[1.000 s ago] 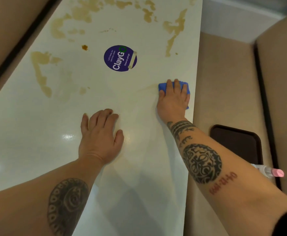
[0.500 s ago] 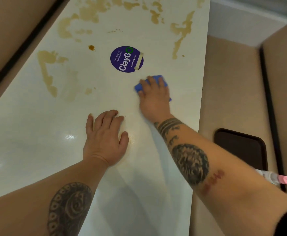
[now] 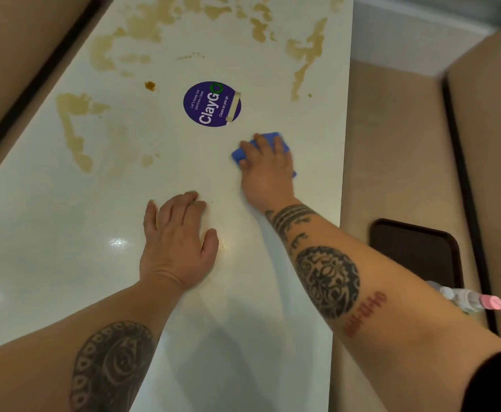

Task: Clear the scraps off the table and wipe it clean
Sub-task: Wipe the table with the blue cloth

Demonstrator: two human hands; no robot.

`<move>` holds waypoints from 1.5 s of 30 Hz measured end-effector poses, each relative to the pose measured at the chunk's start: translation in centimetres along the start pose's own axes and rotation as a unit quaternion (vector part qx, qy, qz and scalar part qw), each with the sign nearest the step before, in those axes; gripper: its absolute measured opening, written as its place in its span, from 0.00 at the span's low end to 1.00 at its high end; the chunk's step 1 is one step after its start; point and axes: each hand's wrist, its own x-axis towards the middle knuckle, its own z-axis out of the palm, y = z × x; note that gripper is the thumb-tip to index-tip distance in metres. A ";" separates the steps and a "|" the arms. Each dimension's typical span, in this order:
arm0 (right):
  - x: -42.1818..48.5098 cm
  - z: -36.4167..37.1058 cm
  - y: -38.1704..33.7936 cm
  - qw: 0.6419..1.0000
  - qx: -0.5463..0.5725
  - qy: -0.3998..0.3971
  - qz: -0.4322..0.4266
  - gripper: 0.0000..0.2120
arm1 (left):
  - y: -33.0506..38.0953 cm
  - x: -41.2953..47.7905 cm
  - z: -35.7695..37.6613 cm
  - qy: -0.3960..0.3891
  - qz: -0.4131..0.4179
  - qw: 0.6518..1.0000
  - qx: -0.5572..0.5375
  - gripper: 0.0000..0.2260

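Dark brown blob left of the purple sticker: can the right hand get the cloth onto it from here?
Probably yes. The right hand presses the blue cloth just below the sticker; bare table lies toward the blob.

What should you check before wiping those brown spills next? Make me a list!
1. Blue cloth flat under the right hand: ok.
2. Left hand braced flat on the table: ok.
3. Brown spills gone: not ok, many remain on the far half.
4. Small dark crumb cleared: not ok.
5. Purple sticker stuck down: ok, a tape strip holds one edge.
6. Cloth damp enough: cannot tell.
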 end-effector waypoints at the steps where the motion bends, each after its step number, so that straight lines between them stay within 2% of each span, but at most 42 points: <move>1: -1.4 0.4 -0.7 0.998 0.005 -0.012 -0.055 0.21 | 0.0 0.0 0.0 0.003 -0.007 1.000 -0.007 0.27; 3: -5.4 0.7 -0.6 0.988 0.015 -0.045 -0.145 0.20 | 0.0 -0.1 0.0 0.007 -0.016 1.000 -0.022 0.28; 5: -8.4 0.2 1.5 0.983 0.019 -0.062 -0.174 0.21 | 0.1 -0.1 -0.1 0.011 -0.014 0.999 -0.029 0.28; 7: -8.7 -0.7 4.2 0.989 0.007 -0.043 -0.139 0.22 | 0.2 -0.1 -0.1 0.011 -0.009 1.000 -0.024 0.28; 9: -7.3 -1.3 5.3 0.998 -0.008 -0.011 -0.058 0.22 | 0.1 -0.2 -0.1 0.007 -0.007 1.000 -0.019 0.28; 12: -4.3 -1.0 2.8 0.999 -0.004 0.005 0.050 0.22 | 0.2 -0.2 0.0 0.008 -0.007 1.000 -0.021 0.29; 14: -3.7 -0.2 0.3 0.999 0.003 -0.006 0.047 0.23 | 0.2 -0.2 0.0 0.012 -0.008 0.999 -0.031 0.29; 17: -5.5 0.8 -2.8 0.998 0.030 -0.033 -0.036 0.24 | 0.2 -0.1 0.0 0.022 -0.008 0.999 -0.047 0.29; 19: -7.6 1.0 -4.8 0.990 0.100 -0.084 -0.052 0.26 | 0.1 -0.2 -0.1 0.044 0.004 0.996 -0.075 0.29; 20: -8.5 0.7 -5.9 0.974 0.183 -0.129 -0.031 0.27 | 0.0 -0.2 -0.2 0.056 0.008 0.993 -0.099 0.29; 21: -9.1 0.2 -6.8 0.939 0.295 -0.174 0.013 0.27 | 0.0 -0.3 -0.3 0.067 0.008 0.989 -0.128 0.29; 22: -9.5 -0.6 -7.2 0.889 0.405 -0.203 0.063 0.27 | -0.1 -0.5 -0.3 0.081 0.002 0.985 -0.154 0.29; 23: -9.7 -1.3 -7.3 0.837 0.495 -0.210 0.105 0.25 | -0.2 -0.8 -0.5 0.096 -0.011 0.980 -0.177 0.28; 24: -9.9 -1.9 -7.0 0.803 0.550 -0.188 0.130 0.24 | -0.4 -1.0 -0.6 0.110 -0.025 0.975 -0.194 0.27; 25: -10.0 -2.6 -6.3 0.796 0.570 -0.151 0.140 0.23 | -0.5 -0.9 -0.8 0.121 -0.033 0.971 -0.203 0.26; 27: -10.4 -3.7 -4.3 0.844 0.514 -0.049 0.146 0.22 | -0.8 -0.3 -1.3 0.120 -0.021 0.976 -0.183 0.22; 29: -10.3 -3.7 -1.7 0.906 0.385 0.054 0.165 0.23 | -0.6 0.7 -1.5 0.085 0.033 0.990 -0.110 0.20; 30: -10.0 -3.4 -0.6 0.933 0.312 0.075 0.165 0.23 | -0.4 1.1 -1.5 0.055 0.071 0.994 -0.059 0.20; 32: -9.0 -2.0 0.4 0.976 0.151 0.030 0.155 0.23 | 0.0 1.6 -1.0 0.003 0.124 0.992 0.026 0.22; 33: -8.5 -1.3 0.3 0.985 0.083 -0.001 0.151 0.24 | 0.0 1.6 -0.6 -0.010 0.131 0.990 0.046 0.23; 35: -7.7 -0.1 -0.5 0.986 0.009 -0.023 0.163 0.26 | -0.4 1.3 0.2 -0.007 0.129 0.990 0.053 0.24; 39: -6.9 1.1 -1.9 0.979 -0.025 -0.012 0.202 0.27 | -1.5 2.7 0.2 -0.014 0.134 0.989 0.061 0.24; 45: -7.1 1.1 -2.1 0.977 -0.052 -0.008 0.207 0.27 | -6.9 8.0 -2.5 -0.018 0.044 0.997 0.065 0.25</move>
